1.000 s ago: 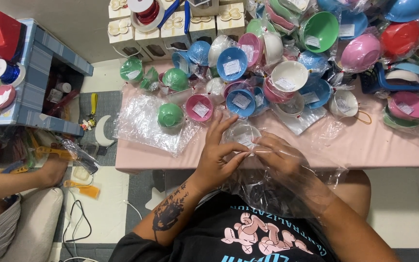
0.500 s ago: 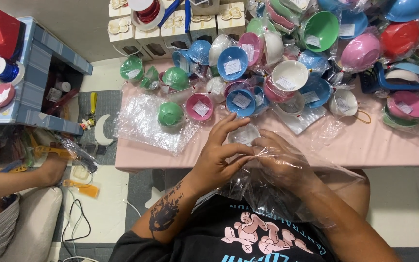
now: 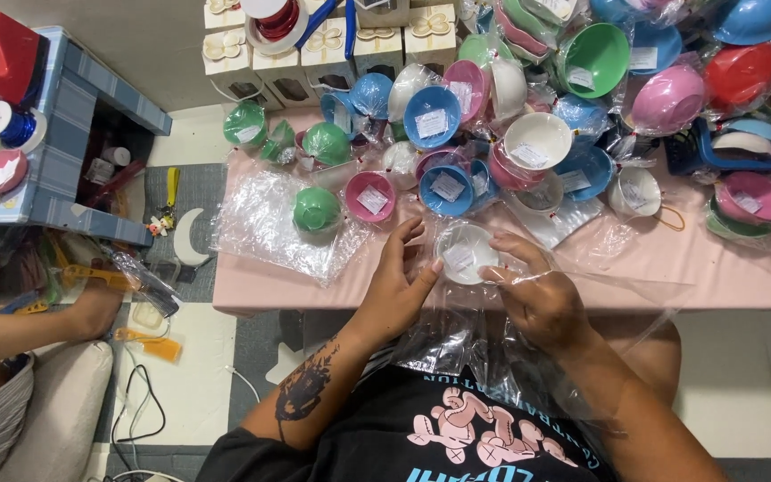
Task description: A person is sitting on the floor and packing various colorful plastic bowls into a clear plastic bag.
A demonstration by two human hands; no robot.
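Observation:
My left hand (image 3: 396, 284) and my right hand (image 3: 539, 293) hold a small white bowl (image 3: 464, 253) with a paper label inside, wrapped in a clear plastic bag (image 3: 573, 348) that trails down over my lap. The left fingers are spread against the bowl's left side. The right hand grips its right side through the plastic. Both hands are at the near edge of the pink table (image 3: 742, 277).
Several coloured bowls in plastic wrap crowd the table, among them a green one (image 3: 316, 209), a pink one (image 3: 370, 196) and a blue one (image 3: 447, 189). Loose plastic sheet (image 3: 261, 223) lies left. A blue shelf (image 3: 55, 134) stands at far left; another person's arm (image 3: 37, 326) reaches below it.
The plastic bag has been drawn down toward my lap and the white bowl now shows clearly between my hands. My left fingers have spread wider.

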